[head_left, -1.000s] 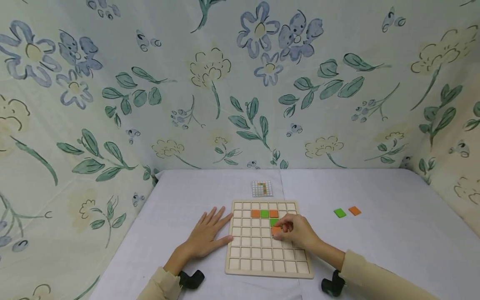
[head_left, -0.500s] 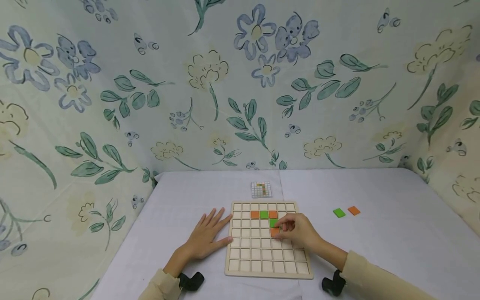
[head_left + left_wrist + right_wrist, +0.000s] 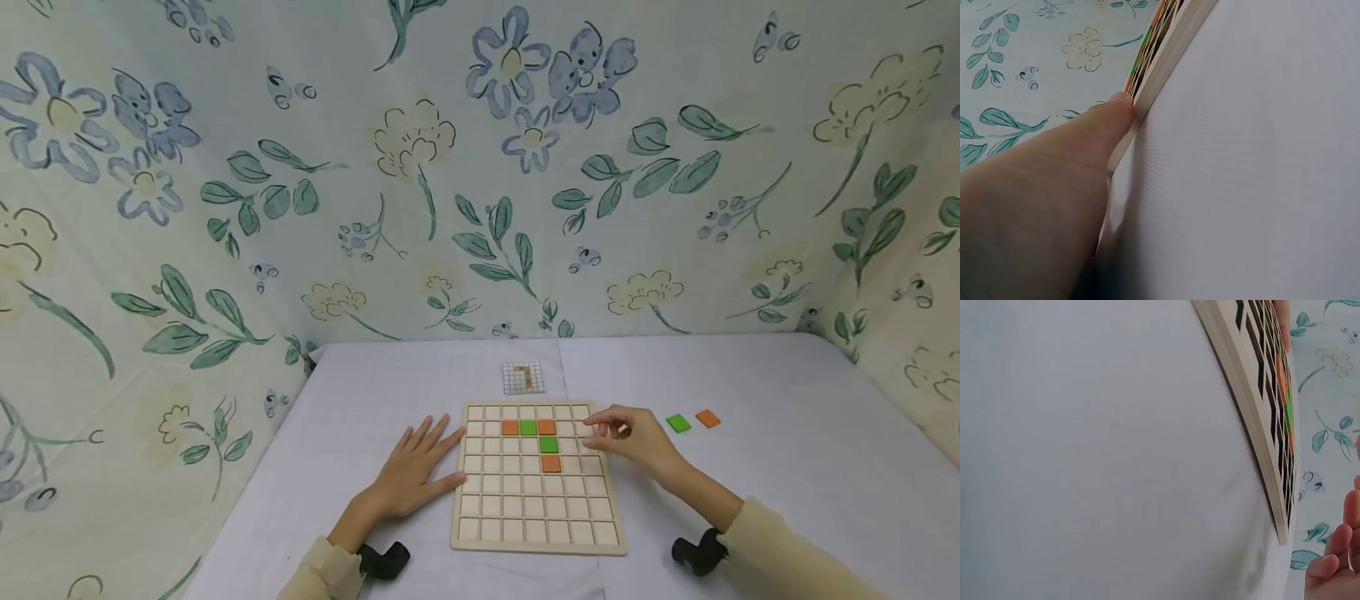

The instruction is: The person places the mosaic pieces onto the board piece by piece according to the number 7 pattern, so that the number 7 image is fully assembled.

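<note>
Floral cloth (image 3: 420,192) hung beyond the board and to both sides of it, and a white-covered counter (image 3: 405,375) carried everything. Leftmost, nearer the wearer than the board's left edge, came a beige left sleeve (image 3: 322,571) with a black wrist device (image 3: 385,561) beside it. Next, the left hand (image 3: 412,473) lay flat at the board's left side, its fingers spread and the thumb touching the edge; its grip held nothing.

Then came the square wooden board (image 3: 536,548), ruled into seven columns and seven rows. Beyond its far edge lay a small card (image 3: 522,377) printed with a grid and a coloured figure. In the board's second row from that edge sat, left to right, a first orange tile (image 3: 510,427), a middle green tile (image 3: 528,427) and a corner orange tile (image 3: 547,427); below the corner one in the same column followed a lower green tile (image 3: 549,445) and a lowest orange tile (image 3: 551,463).

At the board's right edge hovered the right hand (image 3: 628,435), its grip slack, thumb and forefinger apart, the other fingers loosely bent. Right of the board, well apart from it, rested a loose green tile (image 3: 678,423) and, just beside that, a loose orange tile (image 3: 707,418). Farthest right of the board stretched the right sleeve (image 3: 795,554).
</note>
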Demonstrator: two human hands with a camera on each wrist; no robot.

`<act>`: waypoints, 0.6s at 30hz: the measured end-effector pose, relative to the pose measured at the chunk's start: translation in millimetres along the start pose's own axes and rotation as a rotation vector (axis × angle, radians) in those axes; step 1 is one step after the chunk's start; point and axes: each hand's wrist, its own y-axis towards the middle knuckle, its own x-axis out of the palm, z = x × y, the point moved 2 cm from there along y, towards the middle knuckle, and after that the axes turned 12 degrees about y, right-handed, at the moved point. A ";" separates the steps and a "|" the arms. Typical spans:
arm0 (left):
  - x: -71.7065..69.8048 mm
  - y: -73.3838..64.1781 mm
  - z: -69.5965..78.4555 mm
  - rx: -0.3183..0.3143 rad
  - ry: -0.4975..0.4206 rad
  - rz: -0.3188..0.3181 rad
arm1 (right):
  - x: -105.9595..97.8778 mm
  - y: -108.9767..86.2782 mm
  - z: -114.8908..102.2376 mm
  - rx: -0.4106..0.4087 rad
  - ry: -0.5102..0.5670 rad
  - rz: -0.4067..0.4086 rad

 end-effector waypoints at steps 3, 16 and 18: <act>1.3 0.4 -0.4 -0.001 0.006 0.004 | -15.9 -2.4 1.4 -0.007 -0.060 0.069; 4.3 0.2 -0.9 0.001 0.004 0.013 | -72.9 -26.6 18.5 0.094 -0.171 0.433; 5.9 0.5 -2.2 -0.001 0.012 0.021 | -77.8 -28.9 21.2 0.118 -0.149 0.494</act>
